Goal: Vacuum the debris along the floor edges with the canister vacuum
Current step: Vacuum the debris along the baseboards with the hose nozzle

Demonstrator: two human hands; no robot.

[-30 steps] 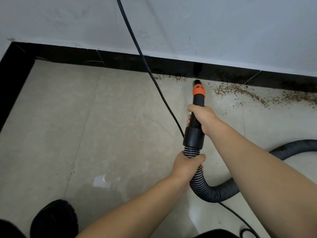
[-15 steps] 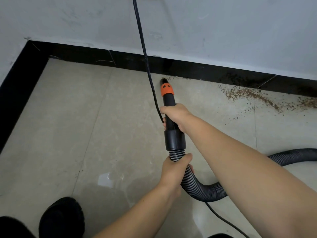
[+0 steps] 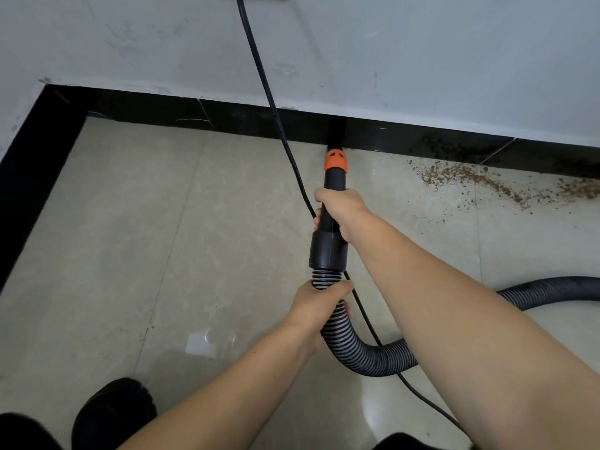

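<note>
A black vacuum nozzle with an orange collar points at the black skirting board, its tip touching the floor edge. My right hand grips the nozzle tube just below the collar. My left hand grips the ribbed black hose right under the nozzle's cuff. Brown debris lies scattered along the floor edge to the right of the nozzle, apart from its tip. The canister itself is out of view.
A black power cord hangs down the white wall and runs across the beige tiles beside the nozzle. The hose loops off to the right edge. My black shoe is at the bottom left. The room corner lies far left.
The nozzle has swept left along the skirting, away from the main debris, then stopped against the board. The small specks near its tip are gone. Both hands keep their grips.
</note>
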